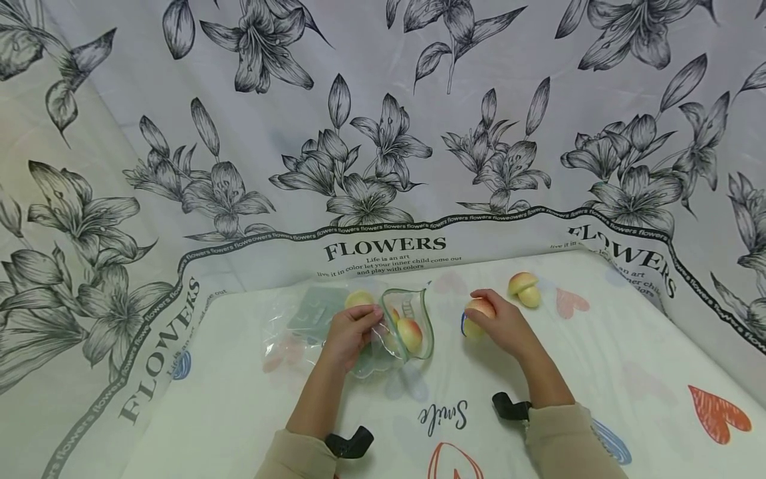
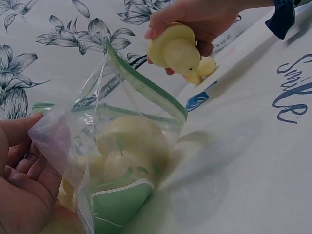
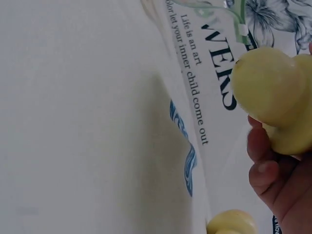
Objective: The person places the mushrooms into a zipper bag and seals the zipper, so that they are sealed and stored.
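My left hand (image 1: 350, 334) pinches the edge of a clear zip bag (image 2: 141, 87) with a green seal, and its mouth stands spread toward the right. Several yellow toy mushrooms with reddish caps are inside; one mushroom (image 1: 409, 334) shows near the opening. To the right of the bag, my right hand (image 1: 501, 322) grips another toy mushroom (image 3: 270, 87) just above the table. In the left wrist view, that mushroom's stem points downward, apart from the bag. A further loose mushroom (image 1: 525, 290) lies on the table beyond my right hand.
A white tablecloth (image 1: 461, 372) with hearts and the word Smile covers the table. Behind it hangs a flower-printed curtain (image 1: 383, 166) along the back and sides. A black wrist mount (image 1: 350, 442) sits on the left forearm, another mount (image 1: 510, 406) on the right.
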`<control>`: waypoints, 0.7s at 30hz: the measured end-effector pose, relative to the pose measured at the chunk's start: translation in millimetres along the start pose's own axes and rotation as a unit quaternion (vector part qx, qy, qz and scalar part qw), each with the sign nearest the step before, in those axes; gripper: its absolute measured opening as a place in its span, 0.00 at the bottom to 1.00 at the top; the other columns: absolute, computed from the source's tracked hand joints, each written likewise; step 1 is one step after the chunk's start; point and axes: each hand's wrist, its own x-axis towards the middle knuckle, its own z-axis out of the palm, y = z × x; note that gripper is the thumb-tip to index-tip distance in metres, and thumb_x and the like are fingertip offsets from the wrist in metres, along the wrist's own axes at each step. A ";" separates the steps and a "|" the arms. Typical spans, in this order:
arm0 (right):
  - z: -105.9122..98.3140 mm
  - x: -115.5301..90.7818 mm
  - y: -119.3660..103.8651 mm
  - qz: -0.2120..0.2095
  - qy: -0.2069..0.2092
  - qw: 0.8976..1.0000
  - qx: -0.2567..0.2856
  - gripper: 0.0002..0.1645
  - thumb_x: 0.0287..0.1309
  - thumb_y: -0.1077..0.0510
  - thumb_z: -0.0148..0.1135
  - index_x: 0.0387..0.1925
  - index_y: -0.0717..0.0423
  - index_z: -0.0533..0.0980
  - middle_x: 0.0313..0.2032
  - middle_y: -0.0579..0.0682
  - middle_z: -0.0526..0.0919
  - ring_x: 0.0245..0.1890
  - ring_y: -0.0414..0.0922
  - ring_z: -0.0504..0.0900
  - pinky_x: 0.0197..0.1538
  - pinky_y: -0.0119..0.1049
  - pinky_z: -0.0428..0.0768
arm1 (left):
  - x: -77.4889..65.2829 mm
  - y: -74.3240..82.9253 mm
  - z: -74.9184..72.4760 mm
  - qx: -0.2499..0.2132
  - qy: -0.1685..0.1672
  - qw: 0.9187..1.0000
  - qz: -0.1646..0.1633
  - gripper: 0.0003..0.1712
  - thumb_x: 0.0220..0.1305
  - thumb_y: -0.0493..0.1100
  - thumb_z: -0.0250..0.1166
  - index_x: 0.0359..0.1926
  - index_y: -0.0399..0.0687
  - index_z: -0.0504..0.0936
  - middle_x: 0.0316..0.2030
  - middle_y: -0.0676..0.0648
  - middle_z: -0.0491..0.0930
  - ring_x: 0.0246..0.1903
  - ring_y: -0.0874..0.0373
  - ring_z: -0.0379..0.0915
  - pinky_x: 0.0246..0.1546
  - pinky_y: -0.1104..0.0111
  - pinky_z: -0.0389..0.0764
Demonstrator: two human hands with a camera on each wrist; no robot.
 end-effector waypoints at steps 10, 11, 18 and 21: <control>2.8 -3.0 -15.3 0.012 -0.037 0.998 0.055 0.41 0.46 0.37 0.75 0.58 0.45 0.69 0.53 0.51 0.77 0.47 0.48 0.79 0.44 0.38 0.77 | -0.3 0.1 0.3 -0.001 -0.002 1.000 0.000 0.05 0.61 0.33 0.67 0.31 0.47 0.85 0.26 0.51 0.84 0.25 0.62 0.81 0.28 0.75 0.81; 3.8 -3.4 -17.2 0.009 -0.040 0.998 0.057 0.41 0.45 0.36 0.75 0.59 0.44 0.70 0.53 0.50 0.78 0.48 0.48 0.79 0.44 0.38 0.77 | -0.1 0.1 0.2 0.001 -0.002 1.000 0.001 0.05 0.61 0.33 0.67 0.31 0.47 0.85 0.26 0.51 0.84 0.25 0.62 0.81 0.28 0.75 0.81; 16.1 -4.1 -23.5 -0.038 -0.063 0.996 0.043 0.41 0.45 0.38 0.76 0.61 0.43 0.72 0.49 0.48 0.82 0.48 0.47 0.78 0.45 0.39 0.76 | 0.1 0.0 0.1 0.003 -0.001 1.000 0.003 0.05 0.61 0.33 0.68 0.31 0.46 0.85 0.26 0.51 0.84 0.25 0.62 0.81 0.28 0.74 0.82; 21.1 -4.3 -24.0 -0.042 -0.075 0.995 0.057 0.40 0.43 0.43 0.79 0.59 0.44 0.73 0.50 0.48 0.81 0.48 0.47 0.78 0.46 0.39 0.77 | -0.2 0.1 0.4 0.003 0.000 1.000 0.001 0.05 0.61 0.33 0.67 0.31 0.47 0.85 0.26 0.51 0.84 0.25 0.62 0.81 0.28 0.74 0.81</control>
